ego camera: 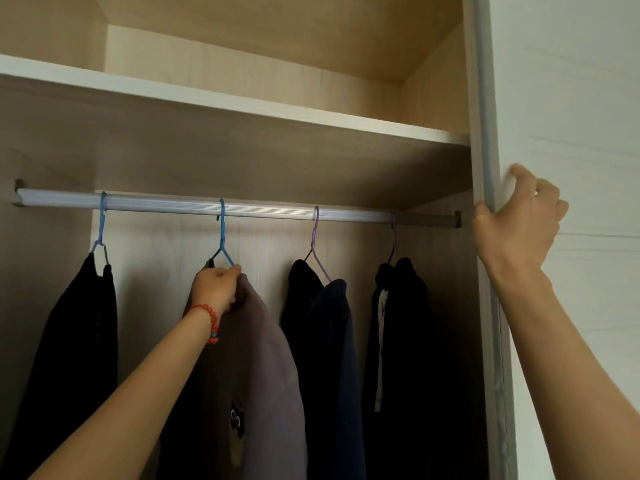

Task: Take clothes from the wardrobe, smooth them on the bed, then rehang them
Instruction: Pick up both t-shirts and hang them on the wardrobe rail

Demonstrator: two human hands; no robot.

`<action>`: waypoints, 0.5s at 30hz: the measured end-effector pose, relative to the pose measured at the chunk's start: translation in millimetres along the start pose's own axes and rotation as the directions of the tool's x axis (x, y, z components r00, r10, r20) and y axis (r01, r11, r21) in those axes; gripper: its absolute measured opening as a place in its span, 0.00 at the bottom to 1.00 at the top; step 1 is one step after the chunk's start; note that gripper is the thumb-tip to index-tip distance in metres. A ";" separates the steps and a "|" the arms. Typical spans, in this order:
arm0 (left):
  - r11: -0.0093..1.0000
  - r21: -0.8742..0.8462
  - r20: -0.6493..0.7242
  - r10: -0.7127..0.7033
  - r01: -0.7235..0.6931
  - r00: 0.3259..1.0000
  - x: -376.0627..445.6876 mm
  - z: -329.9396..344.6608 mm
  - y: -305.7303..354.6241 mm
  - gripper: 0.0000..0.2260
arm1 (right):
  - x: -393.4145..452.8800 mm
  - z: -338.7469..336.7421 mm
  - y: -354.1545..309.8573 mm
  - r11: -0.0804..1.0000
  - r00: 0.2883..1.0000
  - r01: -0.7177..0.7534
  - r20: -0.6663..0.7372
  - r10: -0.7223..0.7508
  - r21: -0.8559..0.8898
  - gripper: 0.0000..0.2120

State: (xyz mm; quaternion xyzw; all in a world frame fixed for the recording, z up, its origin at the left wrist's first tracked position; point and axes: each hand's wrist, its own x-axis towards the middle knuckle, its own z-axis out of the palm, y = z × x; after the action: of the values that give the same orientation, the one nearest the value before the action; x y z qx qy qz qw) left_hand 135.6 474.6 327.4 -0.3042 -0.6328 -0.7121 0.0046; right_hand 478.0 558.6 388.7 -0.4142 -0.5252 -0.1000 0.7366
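A silver rail (270, 208) crosses the open wardrobe, and several garments hang from it on hangers. My left hand (216, 287) grips the shoulder of a mauve top (263, 368) that hangs on a blue hanger (222, 233); a small cartoon print shows low on the top. My right hand (519, 223) grips the edge of the white wardrobe door (571, 98) at the right, fingers curled round it. A black garment (76, 341) hangs at the left on a second blue hanger.
Two dark garments hang to the right: a navy one (332, 358) on a purple hanger (316, 244) and a black one (405, 341) near the rail's end. A white-edged shelf (242, 105) runs above the rail.
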 end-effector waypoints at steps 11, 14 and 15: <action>0.927 0.137 -0.066 0.361 -0.350 0.930 -19.5 -34.1 6.2 0.05 | -25.4 -6.0 -42.5 0.998 0.999 -0.012 0.045 0.009 0.065 0.26; 0.895 0.123 -0.066 0.438 -0.428 0.897 -29.1 -50.7 18.1 0.05 | -39.9 -7.5 -63.8 0.997 0.998 0.014 0.064 -0.018 0.075 0.26; 0.880 0.127 -0.063 0.468 -0.458 0.882 -33.5 -57.9 22.5 0.05 | -44.8 -8.0 -71.8 0.997 0.997 0.019 0.069 -0.024 0.078 0.26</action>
State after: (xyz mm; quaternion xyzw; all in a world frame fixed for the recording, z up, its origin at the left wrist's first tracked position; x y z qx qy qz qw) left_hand 146.9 405.1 332.0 -0.4130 -0.5783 -0.6683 0.2201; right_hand 422.5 494.2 385.7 -0.3829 -0.5586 -0.0730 0.7322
